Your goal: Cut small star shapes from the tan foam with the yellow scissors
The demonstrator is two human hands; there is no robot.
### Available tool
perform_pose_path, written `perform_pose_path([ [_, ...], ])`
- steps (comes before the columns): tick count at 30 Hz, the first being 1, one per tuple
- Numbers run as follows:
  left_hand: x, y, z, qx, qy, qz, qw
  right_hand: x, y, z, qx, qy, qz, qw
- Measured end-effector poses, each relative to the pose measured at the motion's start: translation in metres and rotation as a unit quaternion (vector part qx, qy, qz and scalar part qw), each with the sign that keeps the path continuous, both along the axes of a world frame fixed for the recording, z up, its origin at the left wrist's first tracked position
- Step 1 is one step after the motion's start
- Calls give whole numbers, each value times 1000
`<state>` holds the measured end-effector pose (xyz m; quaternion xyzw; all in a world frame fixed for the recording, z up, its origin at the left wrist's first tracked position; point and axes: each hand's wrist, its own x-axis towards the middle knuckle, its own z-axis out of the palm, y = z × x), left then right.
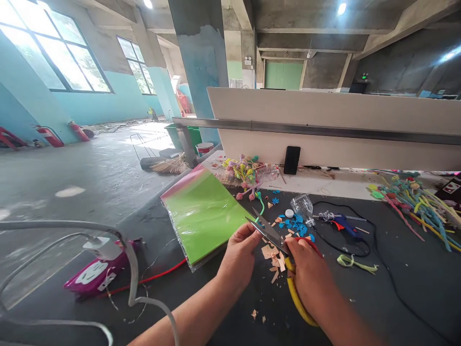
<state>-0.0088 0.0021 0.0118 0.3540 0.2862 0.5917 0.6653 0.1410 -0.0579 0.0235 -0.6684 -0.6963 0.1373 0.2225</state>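
My right hand (307,271) is closed round the red and yellow handles of a pair of scissors (268,231), whose open blades point up and left. My left hand (240,250) pinches something small at the blades; I cannot make out what it is. Tan paper scraps (272,254) lie on the dark table between my hands. A stack of coloured sheets in clear wrap, green on top (203,211), lies just left of my left hand.
Blue scraps (295,224), a white cap, a clear plastic bottle (303,206) and a blue glue gun (342,223) with black cord lie beyond. Handmade flowers are piled at the back (247,174) and right (418,202). A pink power strip (95,271) sits left. A phone (291,160) leans on the white partition.
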Motion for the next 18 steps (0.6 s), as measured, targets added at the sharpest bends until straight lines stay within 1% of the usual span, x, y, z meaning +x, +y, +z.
perform_pose_path([
  [4, 5, -6, 0, -32, -65, -45, 996, -4, 1, -7, 21, -24, -5, 999],
  [6, 6, -7, 0, -53, -87, -58, 993, -4, 3, -10, 25, -25, -8, 999],
  [9, 7, -6, -3, -78, -108, -67, 989, -3, 4, -11, 19, -23, -8, 1000],
  [14, 7, -6, -6, -82, -129, -80, 985, -1, 3, -7, 26, -34, -10, 999],
  [18, 7, -7, -5, -93, -135, -85, 983, -1, 2, -7, 19, -33, -11, 999],
])
